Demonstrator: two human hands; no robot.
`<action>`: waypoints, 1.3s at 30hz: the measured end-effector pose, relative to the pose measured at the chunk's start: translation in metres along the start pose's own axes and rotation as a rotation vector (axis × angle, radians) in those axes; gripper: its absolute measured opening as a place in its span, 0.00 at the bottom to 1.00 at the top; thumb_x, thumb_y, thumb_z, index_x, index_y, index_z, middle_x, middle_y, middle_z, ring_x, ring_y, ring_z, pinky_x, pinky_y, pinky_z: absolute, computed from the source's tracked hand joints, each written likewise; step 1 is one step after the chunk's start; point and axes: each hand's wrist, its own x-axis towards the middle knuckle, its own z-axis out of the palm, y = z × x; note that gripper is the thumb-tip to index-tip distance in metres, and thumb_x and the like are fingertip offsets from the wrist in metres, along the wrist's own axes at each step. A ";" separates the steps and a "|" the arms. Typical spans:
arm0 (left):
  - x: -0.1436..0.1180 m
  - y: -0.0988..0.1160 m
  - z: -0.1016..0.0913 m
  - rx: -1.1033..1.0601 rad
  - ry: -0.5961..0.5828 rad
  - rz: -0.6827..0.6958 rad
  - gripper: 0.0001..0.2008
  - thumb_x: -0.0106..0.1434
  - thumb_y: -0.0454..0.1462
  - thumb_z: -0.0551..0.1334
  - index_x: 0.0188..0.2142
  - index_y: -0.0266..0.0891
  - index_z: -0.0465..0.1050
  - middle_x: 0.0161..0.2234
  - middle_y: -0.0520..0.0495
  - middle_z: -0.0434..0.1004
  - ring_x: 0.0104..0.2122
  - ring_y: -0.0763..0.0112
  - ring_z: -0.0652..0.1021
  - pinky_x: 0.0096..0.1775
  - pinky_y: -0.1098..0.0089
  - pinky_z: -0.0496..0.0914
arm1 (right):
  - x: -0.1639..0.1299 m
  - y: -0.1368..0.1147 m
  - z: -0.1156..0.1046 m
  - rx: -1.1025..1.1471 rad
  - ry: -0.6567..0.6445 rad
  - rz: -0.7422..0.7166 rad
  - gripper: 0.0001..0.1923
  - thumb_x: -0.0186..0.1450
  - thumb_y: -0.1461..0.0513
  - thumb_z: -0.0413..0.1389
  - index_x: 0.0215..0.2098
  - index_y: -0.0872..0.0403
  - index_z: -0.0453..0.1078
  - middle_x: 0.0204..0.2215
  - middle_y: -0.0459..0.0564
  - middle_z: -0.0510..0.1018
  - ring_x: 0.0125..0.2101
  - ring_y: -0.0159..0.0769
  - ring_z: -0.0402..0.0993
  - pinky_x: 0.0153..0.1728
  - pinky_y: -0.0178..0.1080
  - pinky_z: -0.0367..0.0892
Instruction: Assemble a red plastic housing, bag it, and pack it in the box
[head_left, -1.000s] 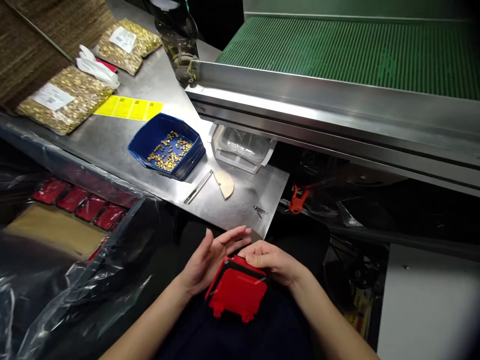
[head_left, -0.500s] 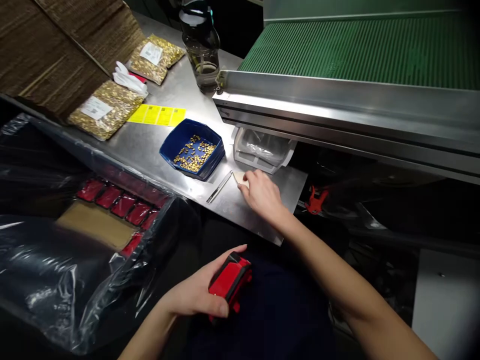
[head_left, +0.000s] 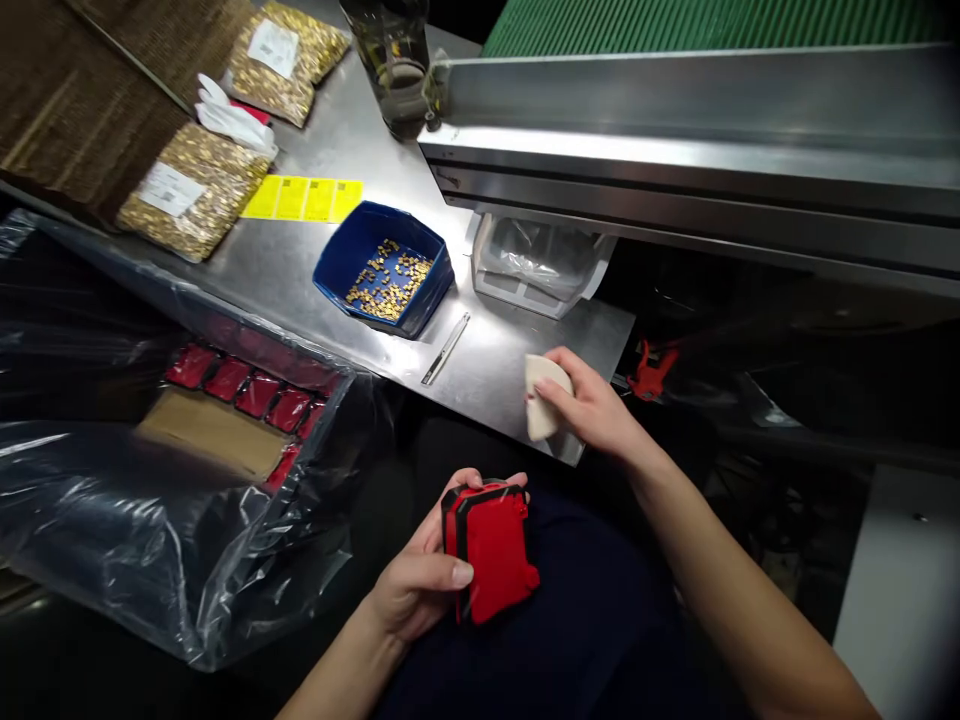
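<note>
My left hand is closed round a red plastic case with black edges, held in front of my body with the thumb across its broad face. In my right hand is a cream-coloured flat pad with one rounded edge, pinched between thumb and fingers above the front corner of the metal table. To the left of that hand a slim silver utility knife lies on the table. Behind the knife stands a blue bin with small brass-coloured pieces in it.
A grey bin with clear plastic stands below the metal conveyor frame. Bags of brass pieces, yellow labels and a bottle are farther back. At left, a plastic-lined box holds several red cases.
My right hand has lifted the cream pad off the table and drawn it right and nearer. My left hand has turned the red case so its broad face shows. The view has tilted down.
</note>
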 end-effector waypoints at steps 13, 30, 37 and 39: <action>0.036 -0.012 0.036 0.069 0.271 -0.179 0.20 0.68 0.45 0.62 0.55 0.39 0.65 0.58 0.25 0.74 0.50 0.44 0.81 0.52 0.48 0.72 | -0.157 -0.011 0.003 -0.286 -0.198 -0.342 0.06 0.75 0.61 0.51 0.48 0.54 0.64 0.36 0.47 0.75 0.31 0.35 0.65 0.32 0.40 0.57; 0.037 -0.021 0.050 -0.001 0.567 -0.391 0.27 0.68 0.45 0.59 0.55 0.23 0.75 0.49 0.23 0.80 0.44 0.49 0.82 0.48 0.56 0.76 | -0.155 -0.011 0.009 -0.539 -0.241 -0.570 0.11 0.76 0.58 0.47 0.36 0.51 0.62 0.23 0.42 0.70 0.21 0.34 0.63 0.25 0.43 0.46; 0.038 -0.024 0.047 -0.016 0.631 -0.450 0.21 0.68 0.46 0.59 0.47 0.31 0.78 0.41 0.34 0.83 0.32 0.58 0.82 0.37 0.62 0.78 | -0.136 -0.015 0.008 -0.558 -0.327 -0.561 0.14 0.77 0.56 0.46 0.35 0.53 0.64 0.24 0.42 0.73 0.21 0.31 0.66 0.25 0.42 0.45; 0.039 -0.024 0.045 -0.053 0.607 -0.479 0.21 0.68 0.47 0.58 0.46 0.31 0.78 0.39 0.35 0.83 0.31 0.59 0.81 0.35 0.62 0.77 | -0.135 -0.017 0.006 -0.566 -0.384 -0.529 0.13 0.78 0.57 0.45 0.37 0.53 0.64 0.24 0.42 0.73 0.21 0.30 0.66 0.24 0.41 0.44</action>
